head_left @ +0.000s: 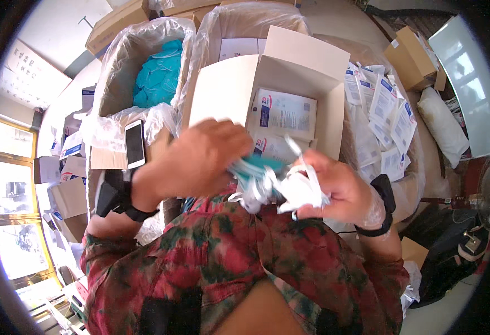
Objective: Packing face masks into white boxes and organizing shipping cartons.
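Note:
In front of my body, my left hand (200, 159), smeared by motion, is closed on a small bunch of teal face masks (262, 163) with white ear loops. My right hand (334, 187) grips a crumpled white plastic bag (301, 190) that meets the masks. The masks' lower part is blurred, so I cannot tell how far they sit inside the bag. Just beyond both hands stands an open cardboard carton (330, 106), holding flat white printed packets (287, 111). A dark band is on each wrist.
A plastic-lined box (108, 95) at the far left holds a heap of teal masks (158, 75). A phone (135, 144) lies near my left hand. To the right, a lined box (418, 167) is filled with white packets (384, 106). More cartons (412, 58) stand around.

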`<state>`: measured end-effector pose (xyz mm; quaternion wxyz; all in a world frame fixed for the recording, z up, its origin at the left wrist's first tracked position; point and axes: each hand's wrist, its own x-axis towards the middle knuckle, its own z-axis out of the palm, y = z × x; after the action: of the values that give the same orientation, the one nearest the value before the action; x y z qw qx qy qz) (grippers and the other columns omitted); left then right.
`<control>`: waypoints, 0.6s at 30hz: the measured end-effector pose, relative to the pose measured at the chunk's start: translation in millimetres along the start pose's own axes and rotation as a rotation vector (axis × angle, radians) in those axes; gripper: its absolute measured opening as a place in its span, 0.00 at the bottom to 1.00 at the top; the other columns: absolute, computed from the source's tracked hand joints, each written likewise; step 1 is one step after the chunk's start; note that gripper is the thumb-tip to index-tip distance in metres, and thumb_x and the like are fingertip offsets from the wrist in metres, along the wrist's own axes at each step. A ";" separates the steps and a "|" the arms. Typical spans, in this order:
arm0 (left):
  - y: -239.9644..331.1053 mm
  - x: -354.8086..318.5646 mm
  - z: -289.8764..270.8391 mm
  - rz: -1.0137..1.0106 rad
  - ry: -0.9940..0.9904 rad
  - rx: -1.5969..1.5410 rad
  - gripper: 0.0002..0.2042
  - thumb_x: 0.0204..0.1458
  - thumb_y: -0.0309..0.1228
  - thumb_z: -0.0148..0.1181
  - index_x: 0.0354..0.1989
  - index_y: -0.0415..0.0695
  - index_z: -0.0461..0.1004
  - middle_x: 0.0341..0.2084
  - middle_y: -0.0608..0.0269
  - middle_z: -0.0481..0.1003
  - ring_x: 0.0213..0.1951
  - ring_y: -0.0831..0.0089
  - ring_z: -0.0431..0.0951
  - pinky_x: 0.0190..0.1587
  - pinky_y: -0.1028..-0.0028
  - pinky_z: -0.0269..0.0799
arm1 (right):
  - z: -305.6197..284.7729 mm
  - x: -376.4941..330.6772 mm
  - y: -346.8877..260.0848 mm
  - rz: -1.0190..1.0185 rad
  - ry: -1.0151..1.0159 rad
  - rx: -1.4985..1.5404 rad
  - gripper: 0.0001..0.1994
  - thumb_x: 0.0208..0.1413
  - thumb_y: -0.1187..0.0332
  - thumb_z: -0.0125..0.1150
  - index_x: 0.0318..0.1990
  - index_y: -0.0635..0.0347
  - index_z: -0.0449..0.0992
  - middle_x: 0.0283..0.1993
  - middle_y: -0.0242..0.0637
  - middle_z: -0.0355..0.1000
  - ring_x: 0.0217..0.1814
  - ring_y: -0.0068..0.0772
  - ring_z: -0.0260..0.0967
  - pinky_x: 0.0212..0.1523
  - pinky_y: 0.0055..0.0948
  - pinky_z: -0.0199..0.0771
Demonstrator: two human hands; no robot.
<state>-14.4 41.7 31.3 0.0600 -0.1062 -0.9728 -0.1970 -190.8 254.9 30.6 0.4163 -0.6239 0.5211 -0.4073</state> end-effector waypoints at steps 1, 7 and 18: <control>4.2 -3.1 7.5 -0.038 -0.045 -0.168 0.23 0.29 0.29 0.65 0.40 0.40 0.70 0.38 0.51 0.71 0.43 0.53 0.71 0.47 0.61 0.67 | -0.3 6.1 -13.2 -0.146 0.037 -0.147 0.13 0.48 0.67 0.67 0.42 0.57 0.77 0.50 0.38 0.69 0.52 0.40 0.66 0.52 0.34 0.64; 23.8 -2.1 28.8 0.081 0.037 -0.571 0.18 0.36 0.33 0.63 0.36 0.40 0.70 0.26 0.51 0.72 0.30 0.50 0.74 0.34 0.60 0.71 | 30.1 33.5 -30.0 -0.488 -0.105 0.023 0.06 0.47 0.71 0.58 0.34 0.58 0.74 0.36 0.42 0.70 0.47 0.48 0.68 0.59 0.50 0.59; 50.3 -35.0 -34.7 0.301 -0.147 -0.094 0.06 0.37 0.27 0.55 0.20 0.46 0.62 0.18 0.65 0.64 0.20 0.71 0.71 0.18 0.74 0.67 | 28.5 -14.0 -51.5 -0.255 -0.351 0.452 0.06 0.52 0.71 0.62 0.37 0.58 0.76 0.36 0.39 0.72 0.38 0.47 0.69 0.55 0.54 0.61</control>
<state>33.7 66.8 76.2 0.0123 -0.2676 -0.9373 -0.2229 -149.7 277.1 69.0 0.5737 -0.6366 0.2550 -0.4479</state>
